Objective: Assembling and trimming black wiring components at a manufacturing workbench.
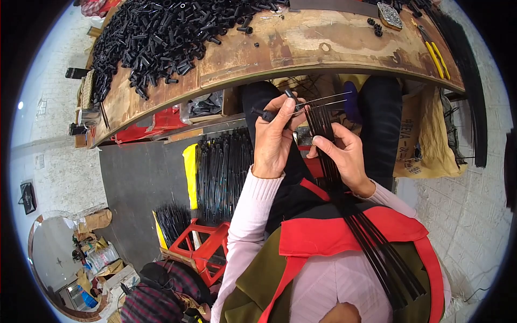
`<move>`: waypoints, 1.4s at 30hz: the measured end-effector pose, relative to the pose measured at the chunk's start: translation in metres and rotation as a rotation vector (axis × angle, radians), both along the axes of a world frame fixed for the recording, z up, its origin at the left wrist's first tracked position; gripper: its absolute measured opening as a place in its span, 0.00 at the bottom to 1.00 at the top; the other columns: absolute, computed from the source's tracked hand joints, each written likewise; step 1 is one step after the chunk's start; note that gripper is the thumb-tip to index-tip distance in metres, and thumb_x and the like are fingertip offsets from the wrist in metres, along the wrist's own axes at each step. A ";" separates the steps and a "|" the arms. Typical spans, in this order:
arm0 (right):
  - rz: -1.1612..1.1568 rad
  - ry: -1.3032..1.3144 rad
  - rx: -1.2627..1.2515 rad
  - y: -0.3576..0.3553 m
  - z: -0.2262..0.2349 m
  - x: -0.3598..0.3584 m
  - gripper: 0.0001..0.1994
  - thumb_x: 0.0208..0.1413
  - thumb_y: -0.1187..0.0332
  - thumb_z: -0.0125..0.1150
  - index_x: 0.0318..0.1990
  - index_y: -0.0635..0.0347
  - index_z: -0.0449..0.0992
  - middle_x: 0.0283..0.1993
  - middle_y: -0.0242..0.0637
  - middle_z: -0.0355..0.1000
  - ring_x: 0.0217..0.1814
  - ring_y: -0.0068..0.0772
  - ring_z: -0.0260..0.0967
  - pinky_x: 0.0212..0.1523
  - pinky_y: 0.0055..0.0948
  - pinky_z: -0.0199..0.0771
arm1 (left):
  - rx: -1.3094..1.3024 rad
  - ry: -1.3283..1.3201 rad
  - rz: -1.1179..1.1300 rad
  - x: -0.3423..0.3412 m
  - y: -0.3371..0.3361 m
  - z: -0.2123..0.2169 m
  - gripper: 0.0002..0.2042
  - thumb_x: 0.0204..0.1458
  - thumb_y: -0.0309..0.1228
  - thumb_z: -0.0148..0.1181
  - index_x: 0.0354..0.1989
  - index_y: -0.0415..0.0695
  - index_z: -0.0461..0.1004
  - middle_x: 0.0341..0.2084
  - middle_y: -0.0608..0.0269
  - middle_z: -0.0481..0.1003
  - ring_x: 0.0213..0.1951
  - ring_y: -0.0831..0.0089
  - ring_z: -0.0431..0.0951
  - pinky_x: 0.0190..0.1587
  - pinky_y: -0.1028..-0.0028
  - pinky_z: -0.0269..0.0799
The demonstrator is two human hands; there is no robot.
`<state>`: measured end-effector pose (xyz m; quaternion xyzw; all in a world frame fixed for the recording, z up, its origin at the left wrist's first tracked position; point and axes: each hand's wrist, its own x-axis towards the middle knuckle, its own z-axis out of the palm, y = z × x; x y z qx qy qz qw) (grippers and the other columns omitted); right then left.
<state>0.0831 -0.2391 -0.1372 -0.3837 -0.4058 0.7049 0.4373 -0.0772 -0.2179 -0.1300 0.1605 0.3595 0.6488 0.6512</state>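
Observation:
My left hand [277, 129] is closed around small black tubular plastic pieces [291, 96]. Two thin silvery wires [328, 102] stick out from its fingertips toward the right. In my right hand [344, 156] is a bundle of long thin black rods [322, 124], pinched between thumb and fingers. The bundle's upper ends come up beside my left fingertips; whether they touch the plastic pieces I cannot tell. Its lower part fans out across my red and olive apron [323, 237]. Both hands are over my lap, just in front of the table edge.
On the wooden table [301, 46] lies a large heap of black tubular parts [156, 40]. Yellow-handled pliers [436, 56] and a metal tin [390, 16] are at its right. More black rods [223, 172] stand bundled at my left by a red plastic stool [210, 245].

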 end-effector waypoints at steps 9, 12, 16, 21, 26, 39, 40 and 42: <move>0.008 -0.023 0.026 -0.002 0.003 0.001 0.11 0.60 0.68 0.62 0.44 0.67 0.74 0.34 0.32 0.74 0.33 0.20 0.74 0.35 0.19 0.73 | -0.007 0.015 -0.042 0.001 -0.004 0.004 0.12 0.57 0.29 0.62 0.47 0.36 0.74 0.38 0.56 0.79 0.40 0.70 0.81 0.43 0.74 0.79; -0.010 -0.026 0.019 -0.004 0.006 0.001 0.11 0.61 0.69 0.61 0.45 0.67 0.73 0.35 0.33 0.73 0.33 0.21 0.74 0.36 0.20 0.75 | -0.004 0.036 -0.048 0.000 -0.006 0.010 0.13 0.57 0.29 0.63 0.47 0.35 0.74 0.39 0.56 0.79 0.40 0.69 0.81 0.43 0.73 0.79; -0.029 0.014 0.040 -0.007 0.013 -0.001 0.11 0.61 0.70 0.60 0.46 0.68 0.73 0.36 0.33 0.73 0.34 0.21 0.74 0.38 0.22 0.78 | 0.004 0.073 -0.052 -0.002 -0.008 0.013 0.13 0.57 0.29 0.62 0.47 0.34 0.74 0.39 0.55 0.79 0.39 0.69 0.81 0.43 0.73 0.79; -0.020 -0.029 0.050 -0.012 0.018 0.000 0.10 0.61 0.72 0.60 0.46 0.69 0.73 0.35 0.33 0.73 0.34 0.20 0.73 0.39 0.23 0.79 | -0.039 -0.042 -0.039 -0.004 -0.017 0.022 0.15 0.58 0.29 0.62 0.50 0.33 0.72 0.40 0.55 0.78 0.40 0.69 0.80 0.44 0.74 0.79; -0.023 -0.075 0.086 -0.013 0.018 0.001 0.09 0.60 0.72 0.61 0.45 0.68 0.73 0.35 0.34 0.74 0.34 0.19 0.73 0.38 0.21 0.76 | 0.024 0.181 0.049 0.006 -0.025 0.031 0.11 0.56 0.22 0.61 0.47 0.37 0.70 0.39 0.59 0.76 0.38 0.76 0.78 0.41 0.77 0.77; -0.044 -0.065 0.084 -0.011 0.022 0.000 0.09 0.59 0.72 0.62 0.43 0.66 0.74 0.32 0.31 0.74 0.32 0.18 0.73 0.34 0.17 0.72 | 0.024 0.095 0.071 0.012 -0.026 0.024 0.09 0.54 0.20 0.63 0.41 0.41 0.70 0.37 0.60 0.76 0.40 0.73 0.79 0.43 0.77 0.77; -0.044 -0.065 0.084 -0.011 0.022 0.000 0.09 0.59 0.72 0.62 0.43 0.66 0.74 0.32 0.31 0.74 0.32 0.18 0.73 0.34 0.17 0.72 | 0.023 0.101 0.085 0.013 -0.026 0.023 0.08 0.54 0.20 0.63 0.40 0.40 0.71 0.38 0.60 0.76 0.40 0.73 0.79 0.43 0.77 0.77; -0.041 -0.055 0.075 -0.011 0.020 -0.001 0.09 0.59 0.72 0.62 0.44 0.67 0.74 0.33 0.32 0.75 0.32 0.19 0.73 0.35 0.18 0.73 | 0.035 0.107 0.088 0.013 -0.027 0.022 0.08 0.54 0.20 0.63 0.39 0.40 0.71 0.38 0.59 0.76 0.39 0.74 0.79 0.43 0.77 0.77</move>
